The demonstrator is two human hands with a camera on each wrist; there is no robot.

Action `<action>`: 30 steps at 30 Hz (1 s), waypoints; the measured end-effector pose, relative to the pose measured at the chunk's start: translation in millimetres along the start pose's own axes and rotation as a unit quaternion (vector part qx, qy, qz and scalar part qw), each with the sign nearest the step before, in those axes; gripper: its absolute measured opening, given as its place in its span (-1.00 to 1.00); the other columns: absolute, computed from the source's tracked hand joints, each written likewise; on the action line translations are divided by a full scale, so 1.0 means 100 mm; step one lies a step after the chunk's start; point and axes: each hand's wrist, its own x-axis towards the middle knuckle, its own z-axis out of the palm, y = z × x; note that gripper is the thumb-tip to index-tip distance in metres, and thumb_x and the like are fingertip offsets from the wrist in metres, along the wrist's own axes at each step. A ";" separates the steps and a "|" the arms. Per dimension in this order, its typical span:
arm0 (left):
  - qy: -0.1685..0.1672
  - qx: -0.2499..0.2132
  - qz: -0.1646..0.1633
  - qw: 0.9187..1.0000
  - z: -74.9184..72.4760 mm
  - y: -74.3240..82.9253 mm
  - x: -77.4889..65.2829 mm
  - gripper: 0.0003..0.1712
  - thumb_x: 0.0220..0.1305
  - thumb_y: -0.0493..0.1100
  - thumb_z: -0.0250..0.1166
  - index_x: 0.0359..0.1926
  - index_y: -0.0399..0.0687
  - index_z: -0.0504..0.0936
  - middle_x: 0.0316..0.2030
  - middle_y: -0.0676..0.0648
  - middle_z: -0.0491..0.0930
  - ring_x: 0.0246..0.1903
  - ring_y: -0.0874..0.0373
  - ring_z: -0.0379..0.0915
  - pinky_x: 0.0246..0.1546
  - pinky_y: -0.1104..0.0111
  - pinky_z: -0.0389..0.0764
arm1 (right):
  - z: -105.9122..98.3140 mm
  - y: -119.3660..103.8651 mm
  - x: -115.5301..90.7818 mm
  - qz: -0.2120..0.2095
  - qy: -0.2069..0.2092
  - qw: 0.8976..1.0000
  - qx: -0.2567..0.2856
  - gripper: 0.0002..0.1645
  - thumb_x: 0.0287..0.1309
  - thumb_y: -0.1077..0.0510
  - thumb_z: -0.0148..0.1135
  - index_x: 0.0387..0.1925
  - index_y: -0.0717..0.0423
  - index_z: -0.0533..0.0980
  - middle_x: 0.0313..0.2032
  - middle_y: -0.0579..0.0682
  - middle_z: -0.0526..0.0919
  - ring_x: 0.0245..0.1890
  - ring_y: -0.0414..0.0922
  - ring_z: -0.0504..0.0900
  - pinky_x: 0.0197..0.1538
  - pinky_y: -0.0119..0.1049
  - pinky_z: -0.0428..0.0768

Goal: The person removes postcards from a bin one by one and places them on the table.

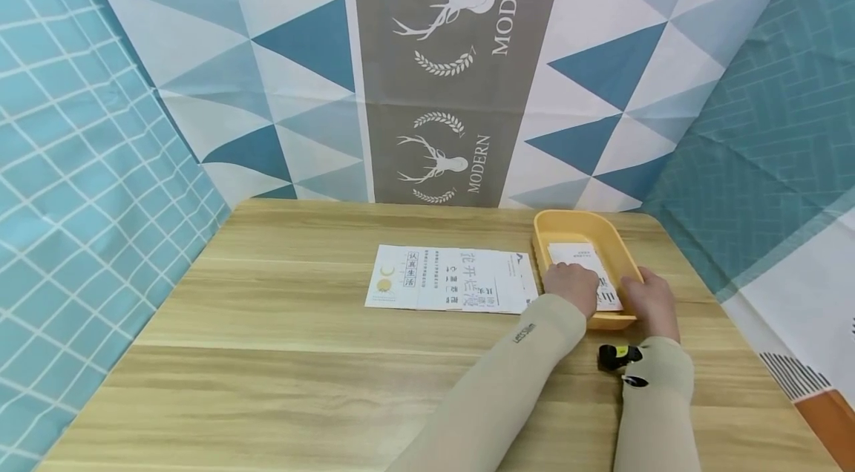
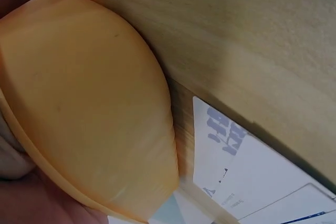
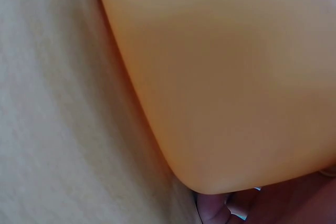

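Observation:
A yellow-orange plastic tray [image 1: 611,248] stands at the right side of the table, with white printed cards [image 1: 580,255] inside it. My left hand [image 1: 572,285] reaches over its left rim, fingers bent down at the cards. Those fingertips are hidden, so whether they pinch a card cannot be seen. My right hand [image 1: 652,301] grips the tray's near right side, thumb over the rim. In the right wrist view, fingers [image 3: 212,208] show by the tray's rounded corner. Left of the tray, a row of white printed cards [image 1: 441,279] lies on the table, also visible in the left wrist view.
The wood-grain table [image 1: 280,383] reaches back to a patterned cloth wall [image 1: 307,86]. Blue cloth [image 1: 87,234] hangs on the left, and another patterned cloth [image 1: 775,182] on the right. A black strap device [image 1: 617,355] sits on the right wrist.

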 end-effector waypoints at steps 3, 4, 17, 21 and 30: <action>0.011 0.004 0.008 1.000 0.05 -0.01 0.02 -0.83 0.41 -0.01 0.26 -0.30 0.43 0.72 -0.33 0.27 0.70 -0.29 0.30 0.55 -0.12 0.44 0.52 | 0.01 0.01 0.00 -0.004 -0.002 1.000 -0.001 -0.23 0.48 -0.02 -0.30 0.55 0.31 0.00 0.46 0.46 0.15 0.29 0.29 0.29 0.43 0.22 0.27; 0.017 0.005 0.012 1.000 0.07 -0.01 0.03 -0.83 0.41 -0.02 0.26 -0.30 0.42 0.72 -0.34 0.27 0.71 -0.31 0.30 0.56 -0.13 0.43 0.54 | 0.01 0.01 0.00 -0.009 -0.001 1.000 -0.004 -0.23 0.47 -0.01 -0.30 0.55 0.32 0.01 0.45 0.47 0.16 0.28 0.29 0.29 0.42 0.21 0.28; 0.125 0.019 0.087 0.988 0.22 -0.17 0.04 -0.75 0.49 0.04 0.14 0.07 0.30 0.65 -0.18 0.17 0.66 -0.22 0.36 0.58 -0.28 0.47 0.65 | 0.00 0.01 0.02 -0.026 0.016 0.999 -0.009 -0.30 0.48 0.07 -0.25 0.51 0.35 0.10 0.41 0.47 0.22 0.22 0.29 0.34 0.33 0.19 0.36; 0.160 -0.015 0.093 0.983 0.28 -0.21 0.04 -0.72 0.52 0.09 0.09 0.04 0.22 0.67 -0.11 0.14 0.64 -0.13 0.35 0.57 -0.16 0.49 0.65 | 0.00 0.03 0.01 -0.032 0.015 0.999 -0.013 -0.29 0.45 0.07 -0.24 0.50 0.35 0.11 0.39 0.47 0.24 0.21 0.30 0.34 0.31 0.19 0.36; 0.157 -0.181 0.059 0.969 0.30 -0.24 0.01 -0.51 0.40 -0.17 0.24 0.31 0.20 0.48 0.25 0.06 0.41 -0.44 0.38 0.49 -0.46 0.65 0.48 | -0.01 0.01 0.01 -0.019 0.011 1.000 -0.014 -0.26 0.49 0.02 -0.30 0.54 0.32 0.03 0.43 0.47 0.17 0.28 0.33 0.28 0.39 0.24 0.30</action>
